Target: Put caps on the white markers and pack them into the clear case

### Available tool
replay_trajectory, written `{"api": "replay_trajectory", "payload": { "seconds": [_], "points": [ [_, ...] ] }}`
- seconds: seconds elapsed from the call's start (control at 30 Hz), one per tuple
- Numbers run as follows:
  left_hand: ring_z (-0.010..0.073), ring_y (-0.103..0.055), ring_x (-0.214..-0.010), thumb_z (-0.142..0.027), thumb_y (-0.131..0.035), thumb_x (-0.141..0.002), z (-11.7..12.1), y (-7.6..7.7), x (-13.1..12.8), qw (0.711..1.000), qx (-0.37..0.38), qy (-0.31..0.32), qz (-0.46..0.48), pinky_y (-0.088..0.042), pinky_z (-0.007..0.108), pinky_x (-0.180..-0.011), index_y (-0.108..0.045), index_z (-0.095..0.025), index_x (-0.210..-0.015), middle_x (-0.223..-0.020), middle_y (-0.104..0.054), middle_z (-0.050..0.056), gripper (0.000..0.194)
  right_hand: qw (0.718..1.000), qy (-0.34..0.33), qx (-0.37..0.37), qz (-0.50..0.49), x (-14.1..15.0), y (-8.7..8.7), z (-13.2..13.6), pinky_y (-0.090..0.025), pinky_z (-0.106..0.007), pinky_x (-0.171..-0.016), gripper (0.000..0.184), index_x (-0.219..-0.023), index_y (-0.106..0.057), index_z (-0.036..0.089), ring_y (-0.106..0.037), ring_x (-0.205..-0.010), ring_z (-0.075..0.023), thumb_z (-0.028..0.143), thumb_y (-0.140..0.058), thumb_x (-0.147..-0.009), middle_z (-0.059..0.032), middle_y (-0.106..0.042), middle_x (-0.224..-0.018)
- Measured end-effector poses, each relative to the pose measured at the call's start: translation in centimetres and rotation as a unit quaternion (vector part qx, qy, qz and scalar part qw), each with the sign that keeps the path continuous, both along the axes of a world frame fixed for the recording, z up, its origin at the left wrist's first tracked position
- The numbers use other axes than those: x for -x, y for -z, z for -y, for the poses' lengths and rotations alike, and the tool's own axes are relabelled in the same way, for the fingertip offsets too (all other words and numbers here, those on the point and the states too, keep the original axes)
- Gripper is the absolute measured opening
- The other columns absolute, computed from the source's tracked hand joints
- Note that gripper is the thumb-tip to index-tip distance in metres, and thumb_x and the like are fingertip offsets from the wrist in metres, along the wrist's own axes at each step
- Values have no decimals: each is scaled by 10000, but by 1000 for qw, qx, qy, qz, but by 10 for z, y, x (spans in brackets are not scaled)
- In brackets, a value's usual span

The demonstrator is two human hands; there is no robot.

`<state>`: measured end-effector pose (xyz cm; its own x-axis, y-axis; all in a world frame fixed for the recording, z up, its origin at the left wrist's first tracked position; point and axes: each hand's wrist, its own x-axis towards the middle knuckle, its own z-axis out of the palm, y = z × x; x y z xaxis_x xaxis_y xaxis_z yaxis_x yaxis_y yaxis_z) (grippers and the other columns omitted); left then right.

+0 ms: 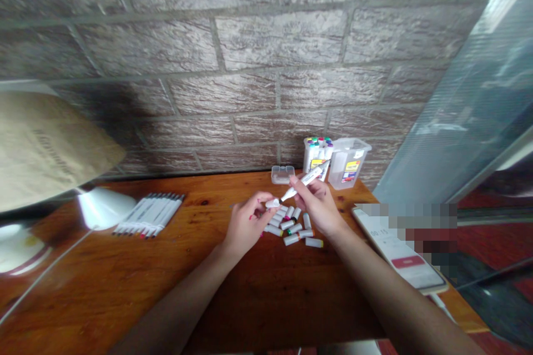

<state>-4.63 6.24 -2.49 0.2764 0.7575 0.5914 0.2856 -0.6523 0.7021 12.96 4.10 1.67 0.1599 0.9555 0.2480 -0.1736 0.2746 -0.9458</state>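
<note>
My right hand (320, 208) grips a white marker (311, 175), its dark tip pointing down and left. Between the fingers of my left hand (245, 222) is a small white marker cap (272, 203), very close to that tip; whether the two touch, I cannot tell. Several loose marker caps (293, 229), white with coloured ends, lie scattered on the wooden table (200, 299) below and between my hands. Behind my right hand stands a clear box of markers (318, 150) with coloured ends.
A second clear box (353, 163) stands beside the first, with a small clear lid (282, 174) to the left. Several markers (152, 213) lie in a row at left, near a lamp (50, 144). A phone (402, 252) lies at right. A brick wall (250, 94) rises behind.
</note>
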Motion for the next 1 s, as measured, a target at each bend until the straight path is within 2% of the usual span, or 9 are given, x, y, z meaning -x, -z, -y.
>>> {"api": "replay_trajectory", "payload": {
  "seconds": [0.23,0.43,0.63,0.73,1.0],
  "points": [
    [97,-650,-606,-342,-713,-858,1,-1,-1,1000,-19,-8,-1,-505,189,-574,-660,-197,-978,-793,-744,-8,196,1000,-3,-10,7,0,0,-1,-203,-228,-427,376,-757,-613,185,-314,-436,-59,536,-747,-768,81,-433,-510],
    [122,-681,-656,-353,-675,-880,2,-4,-1,1000,8,-1,4,-536,206,-613,-653,-195,-979,-824,-754,11,188,1000,7,-5,-24,-4,2,-5,-184,-223,-421,379,-837,-632,195,-299,-436,-55,542,-756,-752,82,-440,-545],
    [132,-706,-709,-371,-684,-876,1,-3,-1,1000,10,0,3,-558,219,-677,-653,-203,-986,-868,-763,12,204,998,15,21,-51,-1,1,-5,-184,-223,-412,416,-796,-621,193,-297,-416,-55,569,-776,-708,80,-440,-527],
    [120,-687,-663,-378,-687,-875,1,-4,-2,1000,2,-10,-2,-536,207,-637,-653,-204,-989,-826,-755,1,210,998,13,27,-52,0,1,-4,-187,-225,-410,426,-733,-611,180,-296,-411,-50,572,-777,-703,73,-441,-517],
    [104,-632,-584,-395,-613,-923,1,-12,0,1000,2,-20,-17,-486,183,-567,-662,-191,-1000,-757,-734,6,224,998,8,31,-63,0,3,-5,-185,-235,-422,392,-777,-683,155,-308,-415,-51,535,-766,-725,46,-501,-552]
  ]
}}
